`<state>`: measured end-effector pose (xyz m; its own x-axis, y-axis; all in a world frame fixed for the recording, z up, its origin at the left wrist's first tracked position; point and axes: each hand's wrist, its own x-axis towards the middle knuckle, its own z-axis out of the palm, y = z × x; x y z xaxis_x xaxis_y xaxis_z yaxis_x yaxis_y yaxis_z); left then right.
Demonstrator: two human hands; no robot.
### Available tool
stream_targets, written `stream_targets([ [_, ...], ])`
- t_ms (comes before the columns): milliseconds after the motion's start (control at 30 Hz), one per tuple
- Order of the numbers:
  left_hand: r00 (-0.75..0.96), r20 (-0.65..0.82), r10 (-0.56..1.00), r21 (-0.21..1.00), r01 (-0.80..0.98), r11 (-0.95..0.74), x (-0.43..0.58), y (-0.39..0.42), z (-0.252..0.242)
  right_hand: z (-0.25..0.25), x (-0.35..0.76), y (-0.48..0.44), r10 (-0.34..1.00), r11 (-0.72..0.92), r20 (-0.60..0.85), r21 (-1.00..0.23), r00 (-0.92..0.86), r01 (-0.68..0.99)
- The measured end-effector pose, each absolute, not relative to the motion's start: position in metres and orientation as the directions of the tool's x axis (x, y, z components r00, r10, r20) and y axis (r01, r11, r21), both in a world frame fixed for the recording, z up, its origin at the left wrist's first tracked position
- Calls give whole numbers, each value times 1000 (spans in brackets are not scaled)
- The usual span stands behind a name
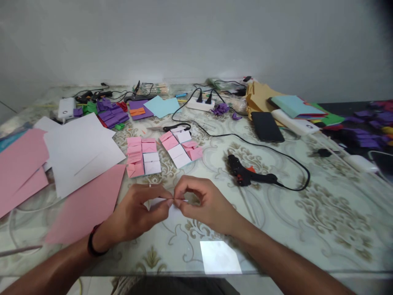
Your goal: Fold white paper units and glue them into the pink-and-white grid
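Note:
My left hand (139,211) and my right hand (201,203) meet fingertip to fingertip above the table. Thumb and forefinger of each are pinched on a small piece of white paper (176,214), mostly covered by the fingers. Just beyond them lie two groups of folded pink and white paper squares, one on the left (143,157) and one on the right (181,147). A black hot glue gun (250,174) rests on its side to the right of my right hand. Large white sheets (84,149) and a pink sheet (92,211) spread out left of my left hand.
Behind the folded squares are scissors (168,128), a white power strip (201,104) and purple folded paper pieces (112,114). The glue gun's black cable (245,140) loops across the table. A dark phone (267,127) and stacked coloured paper (296,107) lie at the right rear.

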<state>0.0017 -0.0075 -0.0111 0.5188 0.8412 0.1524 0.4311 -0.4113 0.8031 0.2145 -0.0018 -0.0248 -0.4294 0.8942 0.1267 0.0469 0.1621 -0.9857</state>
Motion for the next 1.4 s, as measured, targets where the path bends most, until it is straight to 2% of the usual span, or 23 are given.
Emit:
stream_targets([
  [133,484,218,847,784,430,-448,1,-9,-9,-24,216,-1,890,134,109,-991,-442,25],
  [367,302,251,920,830,422,-365,-11,-1,-8,-20,229,7,920,119,122,-992,-373,-30],
  [533,428,162,889,870,364,-333,-3,-3,-7,-19,223,2,924,139,115,-989,-364,42],
  [667,401,120,908,896,350,-273,-3,-2,-8,-20,220,1,930,187,141,-977,-338,105],
  [900,403,149,903,890,343,-299,-2,-2,-11,-20,217,-1,916,250,185,-957,-355,145],
  [1200,487,163,858,875,330,-354,0,-5,-14,-23,208,-7,885,348,264,-922,-382,169],
  [1400,488,167,856,887,304,-347,-4,-3,-8,-18,214,-8,903,306,242,-942,-355,135],
])
